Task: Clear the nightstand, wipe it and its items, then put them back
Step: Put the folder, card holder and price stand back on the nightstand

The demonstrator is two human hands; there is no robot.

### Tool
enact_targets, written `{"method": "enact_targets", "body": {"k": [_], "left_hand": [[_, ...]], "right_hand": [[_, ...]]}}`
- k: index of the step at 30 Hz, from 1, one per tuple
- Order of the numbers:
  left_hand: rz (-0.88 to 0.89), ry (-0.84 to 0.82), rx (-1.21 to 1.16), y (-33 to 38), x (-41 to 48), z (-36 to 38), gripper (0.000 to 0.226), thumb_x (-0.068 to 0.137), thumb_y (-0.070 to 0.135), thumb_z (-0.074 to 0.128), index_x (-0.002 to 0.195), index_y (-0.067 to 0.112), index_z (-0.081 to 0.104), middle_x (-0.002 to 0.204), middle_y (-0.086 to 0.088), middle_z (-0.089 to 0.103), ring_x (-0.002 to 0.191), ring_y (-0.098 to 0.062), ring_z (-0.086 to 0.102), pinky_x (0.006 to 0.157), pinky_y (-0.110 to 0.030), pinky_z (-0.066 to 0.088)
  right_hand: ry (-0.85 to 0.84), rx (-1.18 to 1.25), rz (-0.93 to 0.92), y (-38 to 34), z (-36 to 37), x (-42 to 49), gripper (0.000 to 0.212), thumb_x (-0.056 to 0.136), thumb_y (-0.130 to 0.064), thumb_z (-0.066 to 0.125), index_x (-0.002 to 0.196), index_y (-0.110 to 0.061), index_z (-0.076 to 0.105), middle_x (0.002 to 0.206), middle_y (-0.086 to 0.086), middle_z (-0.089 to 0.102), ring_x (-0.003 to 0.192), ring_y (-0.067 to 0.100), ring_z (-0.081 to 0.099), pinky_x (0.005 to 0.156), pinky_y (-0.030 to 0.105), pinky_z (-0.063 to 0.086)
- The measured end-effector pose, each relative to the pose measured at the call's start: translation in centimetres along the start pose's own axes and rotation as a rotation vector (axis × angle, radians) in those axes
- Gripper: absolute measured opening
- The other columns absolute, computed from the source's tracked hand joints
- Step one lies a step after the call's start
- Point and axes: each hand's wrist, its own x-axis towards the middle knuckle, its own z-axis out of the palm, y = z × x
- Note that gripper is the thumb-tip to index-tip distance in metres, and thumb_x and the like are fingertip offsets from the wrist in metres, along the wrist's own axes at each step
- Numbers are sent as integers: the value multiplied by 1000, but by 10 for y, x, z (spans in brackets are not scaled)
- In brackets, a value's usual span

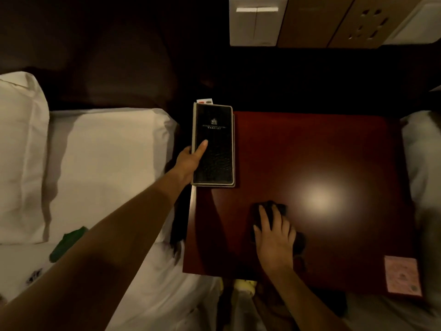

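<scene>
The dark red nightstand [334, 149] fills the middle right of the view. A black leather folder [214, 130] with a pale rim lies at its far left edge, on top of another flat pale item. My left hand [191, 161] grips the folder's left side, thumb on the cover. My right hand [274, 235] presses flat on a dark cloth [281, 209] on the front middle of the tabletop. A pink card [402, 275] lies at the front right corner.
A white bed with pillows [100, 168] lies to the left, with a green object [66, 244] on it. Switch and socket panels [310, 20] sit on the wall behind. More white bedding [422, 163] is at the right. A small card [204, 101] peeks out behind the folder.
</scene>
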Motion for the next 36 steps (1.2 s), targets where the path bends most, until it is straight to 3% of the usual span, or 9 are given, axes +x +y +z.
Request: {"method": "enact_targets", "body": {"k": [3, 7, 10, 14, 20, 26, 31, 36], "left_hand": [[20, -9, 47, 4, 10, 4, 59, 85, 43, 63, 130, 6, 49, 126, -13, 61, 107, -24, 61, 92, -32, 50], [67, -2, 199, 1, 15, 11, 63, 86, 49, 59, 132, 7, 48, 128, -12, 59, 117, -27, 58, 103, -39, 47], [144, 78, 387, -3, 19, 17, 64, 88, 52, 53, 129, 3, 47, 126, -15, 58, 115, -29, 57, 94, -32, 47], [222, 150, 559, -3, 19, 26, 64, 91, 50, 49, 128, -3, 45, 129, -21, 51, 115, -33, 54, 91, -34, 45], [267, 226, 661, -2, 14, 32, 60, 93, 46, 47, 124, -6, 45, 128, -25, 49, 118, -36, 49, 96, -41, 42], [254, 243, 640, -1, 9, 37, 63, 95, 43, 45, 138, -3, 35, 139, -23, 37, 127, -35, 42, 104, -39, 38], [233, 251, 697, -1, 2, 38, 66, 95, 42, 46, 141, -1, 30, 142, -23, 35, 133, -35, 33, 107, -41, 33], [282, 214, 773, -3, -12, 34, 71, 94, 40, 48, 146, 1, 21, 143, -24, 34, 134, -37, 31, 108, -43, 32]], "right_hand": [[-26, -16, 39, -4, 7, 3, 49, 90, -38, 37, 133, -18, 52, 131, 17, 57, 107, 36, 62, 87, 53, 50], [-2, -17, 50, -1, 16, 6, 51, 93, -40, 27, 136, -19, 47, 135, 17, 54, 110, 37, 59, 91, 55, 47], [49, -32, 47, 1, 25, 9, 54, 98, -42, 14, 137, -20, 45, 138, 16, 52, 111, 37, 58, 94, 54, 45], [137, -47, 34, 3, 31, 11, 52, 92, -40, 31, 137, -20, 45, 140, 16, 50, 113, 37, 57, 95, 55, 43], [168, -78, 32, 3, 32, 10, 52, 91, -40, 33, 138, -21, 44, 140, 17, 49, 113, 38, 55, 96, 55, 42], [166, -99, 24, 2, 27, 10, 50, 90, -39, 35, 135, -20, 48, 137, 17, 53, 110, 38, 58, 93, 55, 45], [148, -68, 14, 1, 18, 14, 51, 76, -30, 71, 123, -16, 59, 126, 19, 59, 102, 40, 61, 85, 57, 48], [42, -91, -18, 2, 1, 18, 51, 80, -35, 63, 126, -15, 54, 127, 19, 55, 108, 41, 54, 86, 56, 45]]}}
